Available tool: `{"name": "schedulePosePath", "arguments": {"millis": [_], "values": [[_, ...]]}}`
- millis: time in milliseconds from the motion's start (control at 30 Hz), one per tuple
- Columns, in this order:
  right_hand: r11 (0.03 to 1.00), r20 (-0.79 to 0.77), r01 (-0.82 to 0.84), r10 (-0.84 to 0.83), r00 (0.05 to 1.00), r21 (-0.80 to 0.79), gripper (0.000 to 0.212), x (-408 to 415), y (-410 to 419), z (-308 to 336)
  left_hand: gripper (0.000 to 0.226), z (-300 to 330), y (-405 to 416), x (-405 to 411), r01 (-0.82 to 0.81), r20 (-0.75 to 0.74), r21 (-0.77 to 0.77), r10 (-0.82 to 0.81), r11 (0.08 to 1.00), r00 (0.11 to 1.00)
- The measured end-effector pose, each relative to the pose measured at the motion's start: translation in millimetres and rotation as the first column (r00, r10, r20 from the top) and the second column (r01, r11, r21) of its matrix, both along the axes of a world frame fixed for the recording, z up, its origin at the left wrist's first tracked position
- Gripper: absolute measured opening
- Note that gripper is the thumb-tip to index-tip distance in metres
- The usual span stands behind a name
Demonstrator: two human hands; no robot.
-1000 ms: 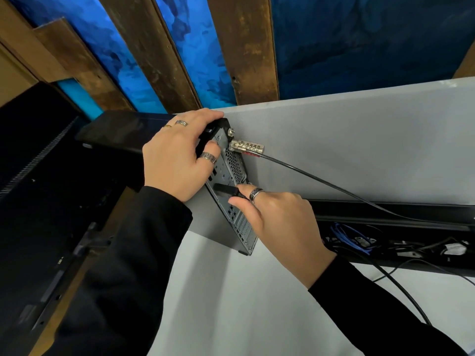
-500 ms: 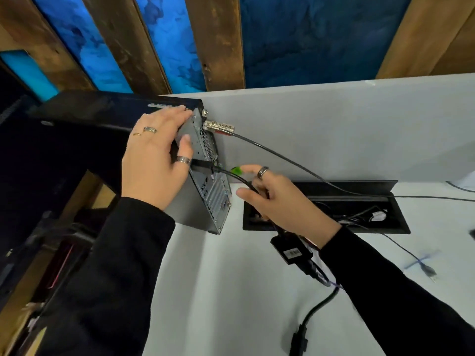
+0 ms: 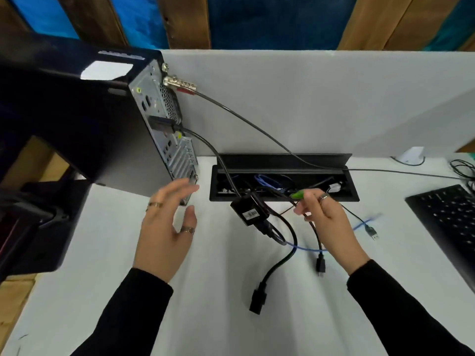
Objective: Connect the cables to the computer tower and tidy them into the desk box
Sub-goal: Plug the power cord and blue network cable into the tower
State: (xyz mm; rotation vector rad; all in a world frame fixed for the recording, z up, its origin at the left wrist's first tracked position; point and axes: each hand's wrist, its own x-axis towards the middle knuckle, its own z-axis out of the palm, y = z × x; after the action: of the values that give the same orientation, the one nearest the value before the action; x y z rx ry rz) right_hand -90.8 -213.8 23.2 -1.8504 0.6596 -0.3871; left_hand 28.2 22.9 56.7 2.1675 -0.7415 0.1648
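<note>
The black computer tower (image 3: 102,119) stands at the left with its grey rear panel facing right. A black cable plug (image 3: 164,124) sits in that panel, its lead running down into the open desk box (image 3: 282,195). My left hand (image 3: 167,227) hovers open below the tower, touching nothing. My right hand (image 3: 326,222) pinches a thin cable with a green-tipped plug (image 3: 298,194) just in front of the box. A black adapter block (image 3: 250,211), a thick black power cable (image 3: 258,299), a small black plug (image 3: 320,265) and a blue cable (image 3: 308,249) lie loose between my hands.
A silver combination lock (image 3: 180,83) with its cable hangs from the tower's top rear and runs right across the desk. A black keyboard (image 3: 447,222) lies at the right edge. A grey partition (image 3: 308,98) backs the white desk. A USB plug (image 3: 372,232) lies near the keyboard.
My left hand let go of the tower and dropped below it, fingers spread. My right hand left the plugged cable and moved right, taking the green-tipped cable. The view pulled back.
</note>
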Motion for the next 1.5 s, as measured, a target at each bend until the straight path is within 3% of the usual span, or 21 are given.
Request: {"name": "schedulePosePath", "arguments": {"millis": [67,167,267,367,467,633,767,933,1033,1167,1267,1367,1433,1500], "values": [[0.999,-0.061,0.038,-0.039,0.997,-0.015,0.025,-15.3,-5.8,-12.9,0.029,-21.6,-2.7,-15.6,0.021,-0.180,-0.025,-0.025,0.999,0.983],[0.998,-0.165,0.029,-0.038,0.986,-0.060,0.021,-36.0,-9.5,-32.6,0.039,-55.5,-11.7,-43.7,0.113,-0.515,0.012,-0.091,0.993,0.853],[0.998,-0.238,-0.003,-0.011,0.971,-0.060,0.017,-47.5,-5.7,-45.9,0.038,-85.8,-21.6,-69.9,0.321,-0.658,0.148,-0.149,0.935,0.738],[0.992,-0.257,-0.061,0.031,0.966,-0.109,0.017,-50.3,2.0,-54.9,0.024,-111.6,-27.8,-88.9,0.461,-0.702,0.343,-0.103,0.818,0.705],[0.975,-0.282,-0.138,0.086,0.955,-0.172,0.021,-56.3,7.5,-62.9,0.046,-124.4,-30.1,-105.7,0.524,-0.744,0.388,-0.078,0.758,0.664],[0.920,-0.206,-0.012,-0.075,0.976,-0.392,0.036,-65.3,8.2,-68.8,0.050,-128.8,-35.0,-118.2,0.447,-0.696,0.382,-0.067,0.809,0.715],[0.933,-0.334,0.000,-0.129,0.934,-0.361,0.044,-67.5,-0.3,-76.2,0.037,-128.5,-40.3,-123.1,0.388,-0.697,0.311,-0.069,0.867,0.714],[0.889,-0.240,0.038,-0.164,0.957,-0.456,0.040,-67.2,6.4,-74.3,0.034,-127.0,-43.4,-126.7,0.342,-0.744,0.214,-0.075,0.915,0.664],[0.873,-0.226,-0.007,-0.119,0.967,-0.487,0.030,-66.9,11.6,-70.5,0.043,-127.6,-42.9,-123.9,0.336,-0.750,0.178,-0.093,0.925,0.655],[0.899,-0.322,-0.097,-0.051,0.945,-0.426,0.030,-70.8,12.4,-71.4,0.046,-124.7,-43.7,-120.0,0.373,-0.746,0.180,-0.120,0.910,0.655],[0.941,-0.344,-0.071,-0.050,0.938,-0.331,0.027,-67.8,10.3,-68.8,0.048,-120.4,-46.5,-118.5,0.420,-0.746,0.164,-0.167,0.892,0.645],[0.999,-0.311,0.018,-0.030,0.950,-0.039,0.028,-60.4,8.5,-63.7,0.048,-116.6,-48.0,-119.1,0.443,-0.744,0.150,-0.195,0.884,0.640],[0.986,-0.281,0.072,-0.026,0.959,0.152,0.025,-56.5,3.9,-60.4,0.049,-115.4,-47.8,-119.5,0.449,-0.745,0.149,-0.199,0.881,0.637],[0.968,-0.274,0.087,-0.020,0.962,0.235,0.012,-54.8,-2.2,-57.5,0.051,-115.8,-46.6,-118.8,0.448,-0.750,0.147,-0.196,0.882,0.632]]}}
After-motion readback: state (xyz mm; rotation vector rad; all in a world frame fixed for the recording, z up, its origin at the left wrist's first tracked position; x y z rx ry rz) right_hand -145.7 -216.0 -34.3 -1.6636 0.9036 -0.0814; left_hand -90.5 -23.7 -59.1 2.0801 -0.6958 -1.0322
